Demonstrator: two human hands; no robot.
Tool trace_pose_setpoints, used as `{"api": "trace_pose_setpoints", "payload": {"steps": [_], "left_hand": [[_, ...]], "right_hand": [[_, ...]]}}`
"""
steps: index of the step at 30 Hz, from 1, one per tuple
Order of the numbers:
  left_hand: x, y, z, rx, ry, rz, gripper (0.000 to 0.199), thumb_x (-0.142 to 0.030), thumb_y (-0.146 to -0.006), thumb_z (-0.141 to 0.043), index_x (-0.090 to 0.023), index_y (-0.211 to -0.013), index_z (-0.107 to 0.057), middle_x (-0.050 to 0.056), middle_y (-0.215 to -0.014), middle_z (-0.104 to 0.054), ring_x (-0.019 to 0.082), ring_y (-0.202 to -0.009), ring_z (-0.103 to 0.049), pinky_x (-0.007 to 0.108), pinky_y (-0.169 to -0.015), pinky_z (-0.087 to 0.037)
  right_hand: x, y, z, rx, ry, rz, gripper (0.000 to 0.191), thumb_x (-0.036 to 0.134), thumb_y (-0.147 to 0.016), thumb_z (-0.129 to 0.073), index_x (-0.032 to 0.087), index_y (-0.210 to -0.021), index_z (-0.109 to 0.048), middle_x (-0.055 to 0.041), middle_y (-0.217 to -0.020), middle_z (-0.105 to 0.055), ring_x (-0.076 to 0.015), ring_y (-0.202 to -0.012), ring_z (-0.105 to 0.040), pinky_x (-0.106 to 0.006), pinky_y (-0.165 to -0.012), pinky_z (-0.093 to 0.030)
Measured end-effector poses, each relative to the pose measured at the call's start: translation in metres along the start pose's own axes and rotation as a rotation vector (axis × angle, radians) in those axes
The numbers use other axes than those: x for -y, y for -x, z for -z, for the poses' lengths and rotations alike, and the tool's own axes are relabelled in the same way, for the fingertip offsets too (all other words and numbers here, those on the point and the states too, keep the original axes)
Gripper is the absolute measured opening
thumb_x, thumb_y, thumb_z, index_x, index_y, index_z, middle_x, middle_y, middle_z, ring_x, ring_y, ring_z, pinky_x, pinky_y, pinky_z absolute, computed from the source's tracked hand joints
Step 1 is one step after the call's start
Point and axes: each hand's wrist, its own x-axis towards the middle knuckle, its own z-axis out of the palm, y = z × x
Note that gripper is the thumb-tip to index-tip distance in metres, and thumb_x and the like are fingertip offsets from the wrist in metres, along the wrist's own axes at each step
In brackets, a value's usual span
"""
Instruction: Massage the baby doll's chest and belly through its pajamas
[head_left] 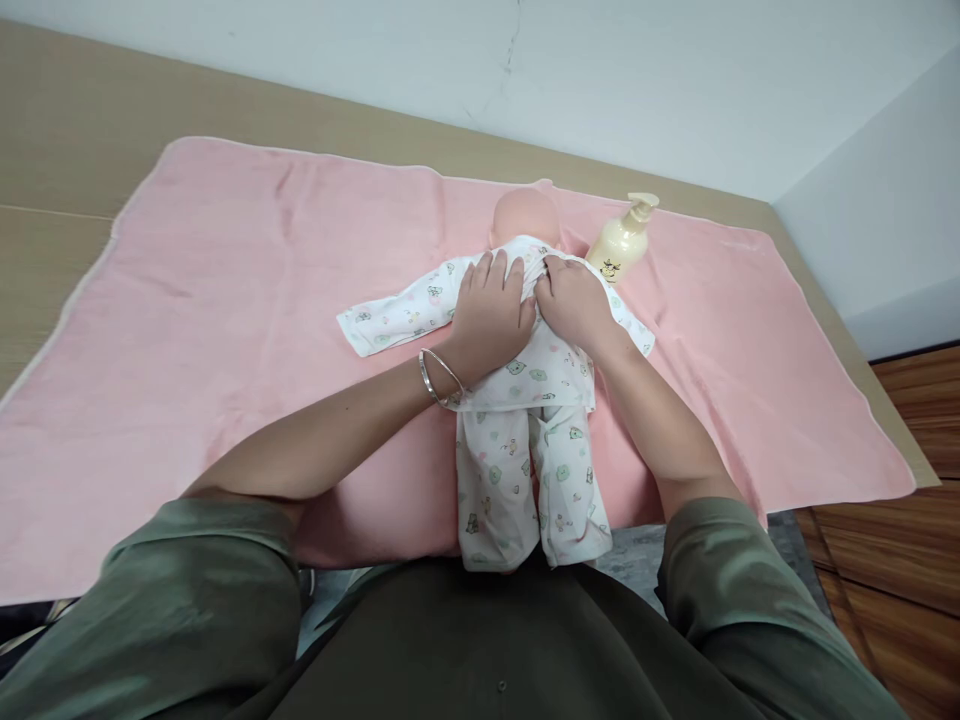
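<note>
Mid-frame, my left hand [491, 312] lies flat, holding nothing, on the soft shirt [546, 362]; my right hand [576, 300] curls there, grip unclear. I'd hold the likely light doll [525, 385] around its middle.

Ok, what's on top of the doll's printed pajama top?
On the printed pajama top, the left hand lies with fingers extended; beside it, the right hand has fingers curled near the doll's head. The cloth directly beneath both hands is covered and can't be seen.

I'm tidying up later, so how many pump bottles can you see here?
1: the pump bottle is on the pink blanket, right of the doll's head and beyond the right hand. No other shows.
</note>
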Motion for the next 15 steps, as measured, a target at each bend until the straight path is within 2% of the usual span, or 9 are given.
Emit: {"api": "trace_pose_setpoints", "payload": {"steps": [6, 10, 15], "left_hand": [[0.000, 0.002, -0.001, -0.004, 0.007, 0.011, 0.053, -0.033, -0.098, -0.042, -0.011, -0.146, -0.044, 0.023, -0.155, -0.046, 0.040, -0.148, -0.037, 0.061, -0.122, -0.025], [-0.004, 0.004, 0.000, -0.023, -0.007, 0.018, 0.052, -0.030, -0.096, -0.042, -0.011, -0.144, -0.045, 0.022, -0.152, -0.047, 0.039, -0.145, -0.038, 0.059, -0.121, -0.027], [-0.012, 0.004, 0.011, -0.011, -0.071, 0.036, 0.046, -0.029, -0.095, -0.042, -0.008, -0.134, -0.055, 0.023, -0.126, -0.058, 0.038, -0.121, -0.053, 0.054, -0.102, -0.044]], "right_hand": [[-0.007, -0.005, -0.007, -0.016, -0.111, 0.026, 0.048, 0.021, -0.095, -0.034, 0.005, -0.135, -0.056, -0.0199, -0.132, -0.067, -0.0316, -0.123, -0.060, -0.046, -0.108, -0.044], [-0.007, -0.005, -0.009, -0.015, -0.128, 0.032, 0.050, 0.022, -0.094, -0.033, 0.003, -0.135, -0.055, -0.0210, -0.133, -0.067, -0.0320, -0.123, -0.060, -0.047, -0.110, -0.044], [-0.006, -0.004, -0.010, -0.025, -0.111, 0.057, 0.052, 0.020, -0.093, -0.030, 0.000, -0.136, -0.053, -0.0226, -0.136, -0.065, -0.0333, -0.128, -0.058, -0.052, -0.115, -0.039]]}}
